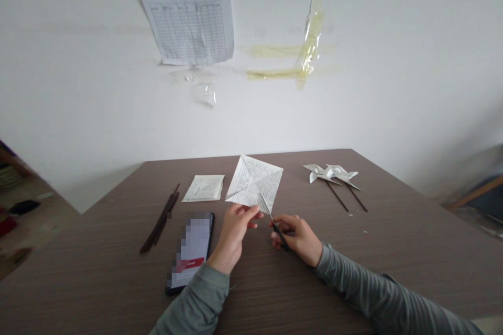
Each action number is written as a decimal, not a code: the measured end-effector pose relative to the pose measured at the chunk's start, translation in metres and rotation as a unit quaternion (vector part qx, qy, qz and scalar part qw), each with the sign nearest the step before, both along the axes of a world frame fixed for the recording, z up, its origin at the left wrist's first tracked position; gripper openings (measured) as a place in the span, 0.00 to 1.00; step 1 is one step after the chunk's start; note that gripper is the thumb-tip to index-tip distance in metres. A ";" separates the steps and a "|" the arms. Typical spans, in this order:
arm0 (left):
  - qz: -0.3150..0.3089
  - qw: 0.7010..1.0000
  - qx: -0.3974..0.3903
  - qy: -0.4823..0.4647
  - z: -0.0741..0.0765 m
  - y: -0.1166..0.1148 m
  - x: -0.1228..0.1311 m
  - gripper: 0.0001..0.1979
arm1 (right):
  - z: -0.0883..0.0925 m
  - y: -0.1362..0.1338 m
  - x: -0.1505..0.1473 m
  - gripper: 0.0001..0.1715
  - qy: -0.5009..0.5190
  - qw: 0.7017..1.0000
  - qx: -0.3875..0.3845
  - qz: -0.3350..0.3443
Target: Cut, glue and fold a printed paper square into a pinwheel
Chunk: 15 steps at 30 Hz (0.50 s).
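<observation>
My left hand [237,230] pinches the near edge of a square of printed paper [255,180], held up above the table. Diagonal lines run across the square, and a slit shows near its left corner. In my right hand [301,238] is a pair of scissors [280,233] with dark handles. Their blades lie along the paper's near corner and point towards its middle; whether the blades are apart I cannot tell. Left of the square, a stack of printed paper squares [203,188] lies on the table.
Two paper pinwheels [330,174] on dark sticks lie at the right. Several dark sticks [161,220] lie at the left, beside a phone [191,254] near my left forearm. Behind the brown table [393,241] rises a white wall with a taped sheet [192,26].
</observation>
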<state>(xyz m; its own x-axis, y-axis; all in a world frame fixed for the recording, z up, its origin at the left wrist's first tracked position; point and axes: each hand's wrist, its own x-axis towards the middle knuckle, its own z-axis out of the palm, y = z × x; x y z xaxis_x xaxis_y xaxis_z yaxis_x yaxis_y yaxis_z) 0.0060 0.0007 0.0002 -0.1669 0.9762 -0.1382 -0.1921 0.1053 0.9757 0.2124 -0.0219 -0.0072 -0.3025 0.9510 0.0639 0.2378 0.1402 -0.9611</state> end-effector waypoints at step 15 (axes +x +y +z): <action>-0.011 1.000 -0.006 0.014 0.002 -0.001 0.000 0.17 | 0.002 0.000 0.001 0.38 -0.011 1.000 0.009 -0.001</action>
<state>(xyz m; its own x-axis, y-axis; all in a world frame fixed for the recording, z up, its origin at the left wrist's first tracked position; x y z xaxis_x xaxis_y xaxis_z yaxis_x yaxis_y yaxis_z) 0.0064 -0.0003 0.0023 -0.1503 0.9778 -0.1459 -0.1619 0.1212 0.9793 0.2132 -0.0222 -0.0056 -0.3013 0.9507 0.0734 0.2595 0.1558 -0.9531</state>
